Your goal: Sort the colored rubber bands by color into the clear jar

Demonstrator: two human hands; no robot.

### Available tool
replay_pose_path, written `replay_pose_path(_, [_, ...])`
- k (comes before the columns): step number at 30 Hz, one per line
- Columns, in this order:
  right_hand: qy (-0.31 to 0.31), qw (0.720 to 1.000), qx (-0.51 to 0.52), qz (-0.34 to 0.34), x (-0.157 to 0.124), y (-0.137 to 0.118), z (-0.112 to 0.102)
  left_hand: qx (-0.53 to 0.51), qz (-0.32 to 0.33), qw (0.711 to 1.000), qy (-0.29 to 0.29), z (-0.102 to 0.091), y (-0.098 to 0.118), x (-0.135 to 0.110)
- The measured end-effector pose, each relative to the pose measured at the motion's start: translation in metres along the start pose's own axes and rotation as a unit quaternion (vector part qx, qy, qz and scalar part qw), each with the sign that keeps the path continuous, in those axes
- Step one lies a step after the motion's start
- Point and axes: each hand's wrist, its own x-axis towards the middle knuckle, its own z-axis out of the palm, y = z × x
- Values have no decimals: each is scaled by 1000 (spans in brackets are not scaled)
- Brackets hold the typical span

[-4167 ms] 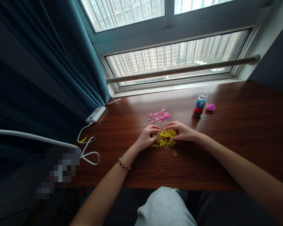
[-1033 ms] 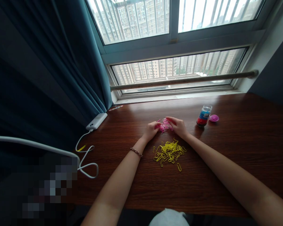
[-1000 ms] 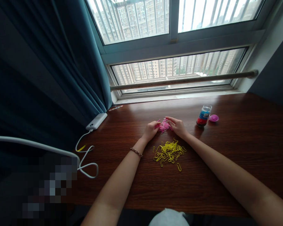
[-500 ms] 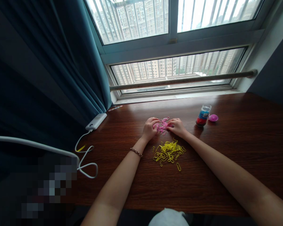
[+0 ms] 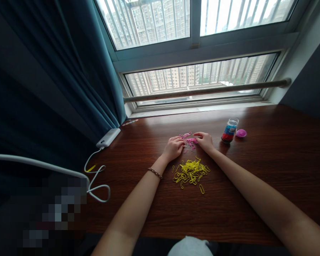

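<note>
A small scatter of pink clips (image 5: 188,139) lies on the dark wooden table (image 5: 269,167) between my two hands. My left hand (image 5: 173,148) is curled into a loose fist at the left of them, with pink clips gathered under its fingers. A beaded bracelet (image 5: 155,173) sits on that wrist. My right hand (image 5: 205,140) rests on the table at the right of the pink clips, fingers stretched out and touching them. A pile of yellow clips (image 5: 190,172) lies just nearer to me, between my forearms.
A small glass jar (image 5: 230,126) with red and blue contents stands right of my hands, its pink lid (image 5: 241,133) beside it. A white power bank (image 5: 108,138) and looped white cable (image 5: 97,179) lie at the left edge by the teal curtain (image 5: 77,71). The window sill runs behind.
My hands left the yellow pile and moved back to the pink clips. In the last second they drew the pink clips together, and fewer now show beside my closed left hand.
</note>
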Motion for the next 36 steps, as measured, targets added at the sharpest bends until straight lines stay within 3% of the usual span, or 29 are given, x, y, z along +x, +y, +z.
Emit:
replay_pose_path(9, [11,1000,-8,-6,0,0,0,-68,-46,992,92,-1,-15,3])
replay_pose_path(17, [9,1000,6,-8,0,0,1,-51,-8,998,33,2,-13,2])
replay_pose_path(25, [9,1000,1,-4,0,-1,0,-105,-39,993,43,-1,-14,3])
replay_pose_path(31, [8,1000,8,-10,0,1,1,-182,-119,973,82,-2,-18,3])
replay_pose_path(36, [9,1000,15,-5,1,3,1,-317,-180,928,75,-4,-12,4])
